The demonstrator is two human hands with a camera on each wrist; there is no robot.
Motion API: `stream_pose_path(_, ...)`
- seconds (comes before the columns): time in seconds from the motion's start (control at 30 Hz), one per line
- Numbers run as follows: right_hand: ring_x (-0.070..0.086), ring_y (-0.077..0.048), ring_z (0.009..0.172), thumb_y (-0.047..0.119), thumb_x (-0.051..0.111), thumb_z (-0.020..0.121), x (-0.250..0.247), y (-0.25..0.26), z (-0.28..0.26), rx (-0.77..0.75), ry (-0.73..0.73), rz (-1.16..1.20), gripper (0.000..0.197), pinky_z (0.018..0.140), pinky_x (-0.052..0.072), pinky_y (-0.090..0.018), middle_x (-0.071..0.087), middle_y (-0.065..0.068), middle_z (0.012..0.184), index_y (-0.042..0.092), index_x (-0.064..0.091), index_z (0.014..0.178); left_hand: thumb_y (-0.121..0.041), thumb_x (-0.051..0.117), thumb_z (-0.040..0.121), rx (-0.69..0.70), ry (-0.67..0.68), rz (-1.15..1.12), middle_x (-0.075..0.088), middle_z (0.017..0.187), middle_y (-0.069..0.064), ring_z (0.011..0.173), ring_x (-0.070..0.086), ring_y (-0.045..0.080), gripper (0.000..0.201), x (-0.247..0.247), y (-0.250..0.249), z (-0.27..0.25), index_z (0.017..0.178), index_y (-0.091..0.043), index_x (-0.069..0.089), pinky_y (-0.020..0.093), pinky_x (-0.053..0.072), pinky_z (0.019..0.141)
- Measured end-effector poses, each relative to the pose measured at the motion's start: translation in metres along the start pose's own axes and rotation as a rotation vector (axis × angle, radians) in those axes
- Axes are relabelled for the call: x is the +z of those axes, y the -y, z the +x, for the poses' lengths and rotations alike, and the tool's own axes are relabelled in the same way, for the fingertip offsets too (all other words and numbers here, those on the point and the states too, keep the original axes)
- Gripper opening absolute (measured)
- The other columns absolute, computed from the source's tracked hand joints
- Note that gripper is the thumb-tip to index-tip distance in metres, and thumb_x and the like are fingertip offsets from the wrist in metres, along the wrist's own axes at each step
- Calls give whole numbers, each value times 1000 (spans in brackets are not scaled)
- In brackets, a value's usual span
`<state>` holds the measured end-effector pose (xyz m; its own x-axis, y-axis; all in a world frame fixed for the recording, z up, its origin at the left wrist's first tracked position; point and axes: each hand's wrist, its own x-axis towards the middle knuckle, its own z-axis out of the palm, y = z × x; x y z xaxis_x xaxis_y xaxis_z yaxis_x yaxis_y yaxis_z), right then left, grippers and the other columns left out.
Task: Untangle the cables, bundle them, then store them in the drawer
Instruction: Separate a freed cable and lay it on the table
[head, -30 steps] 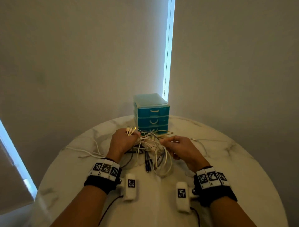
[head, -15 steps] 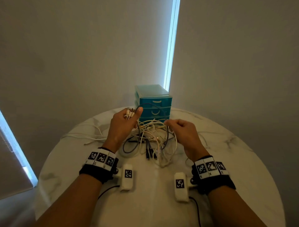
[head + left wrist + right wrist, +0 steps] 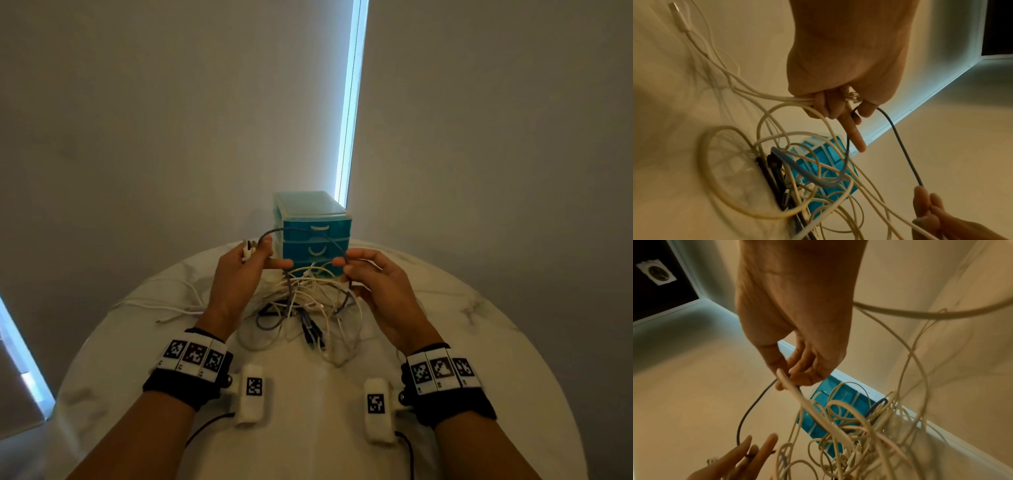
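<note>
A tangle of white and dark cables [image 3: 308, 308] hangs between my hands above the round marble table [image 3: 308, 428]. My left hand [image 3: 246, 270] grips several white cable ends [image 3: 797, 99] with their plugs [image 3: 247, 250] sticking up, and its thumb holds a dark grey cable [image 3: 301, 233]. That cable arches over to my right hand [image 3: 366, 277], which pinches it [image 3: 764, 392] together with a white cable [image 3: 795, 391]. Behind the hands stands a teal three-drawer unit [image 3: 313, 219], its drawers closed.
Loose white cable ends [image 3: 164, 305] trail over the table to the left. Grey walls and a bright window slit [image 3: 349, 102] stand behind the drawer unit. The table's near half [image 3: 308, 394] holds only hanging cable loops.
Both hands have risen from the table and moved apart, lifting the tangle. A dark grey cable now arches between them in front of the drawers.
</note>
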<state>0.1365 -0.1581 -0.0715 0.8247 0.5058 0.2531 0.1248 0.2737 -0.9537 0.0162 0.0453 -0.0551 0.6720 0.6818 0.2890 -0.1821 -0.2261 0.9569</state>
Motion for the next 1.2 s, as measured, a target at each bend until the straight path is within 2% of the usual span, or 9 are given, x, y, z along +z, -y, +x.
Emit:
stream_pose_path(0.13,77,-15,111,-5,70,98,3,0,-1,-214,-131,3,7,93,61,-26,82,-5,116,-3,71,104,-44,65,103,39,91,-82,81,101,-13,101,43,9,25,5,0,0,109,-19,66,52,58,83)
stream_pose_path(0.17,76,-17,115,-7,71,96,4,0,-1,-253,-175,38,6,99,60,-27,82,-8,117,-7,71,102,-46,69,100,55,79,-64,78,93,-21,70,29,-9,28,5,2,3,110,-20,65,37,57,66)
stream_pose_path(0.2,76,-19,117,-8,72,94,5,0,0,-291,-218,69,6,102,60,-29,82,-10,117,-9,70,100,-50,71,98,67,47,-43,71,78,-26,57,60,1,33,5,5,7,111,-20,65,25,50,56)
stream_pose_path(0.23,76,-20,117,-9,73,94,5,0,2,-329,-258,82,4,102,60,-31,82,-11,115,-8,70,97,-52,72,97,68,2,-47,61,67,-24,53,50,0,37,4,8,11,112,-19,63,22,41,55)
stream_pose_path(0.4,78,-15,106,-2,77,94,9,-4,8,-359,-271,-79,9,92,62,-29,83,-3,107,4,72,96,-58,72,95,57,-192,-160,38,61,-12,53,31,9,45,-8,15,24,105,-14,63,29,33,53)
stream_pose_path(0.57,75,-7,89,31,86,91,9,-17,7,-12,-208,-179,28,74,58,-20,81,1,102,14,77,111,-53,74,96,-25,-222,-212,44,74,-4,51,31,5,43,-13,17,25,119,-17,69,25,30,46)
stream_pose_path(0.7,74,-7,92,49,79,94,6,-20,3,71,-104,-335,30,77,53,-24,82,7,90,20,86,93,-59,66,98,-35,-88,-253,68,94,-15,53,29,10,46,-13,14,20,118,-19,75,26,25,44)
stream_pose_path(0.87,69,-9,65,44,76,98,10,-11,-1,-70,-201,-196,34,66,57,-28,76,-3,75,11,82,96,-65,33,107,-89,132,-159,82,105,7,47,25,10,56,-9,4,12,111,-14,57,20,22,42)
stream_pose_path(1.2,78,-8,93,35,69,105,19,2,-9,-160,-149,-186,19,73,60,-20,83,3,101,19,76,112,-35,71,99,49,222,-167,81,115,4,46,47,-1,54,-3,-15,-7,146,-31,45,26,39,49)
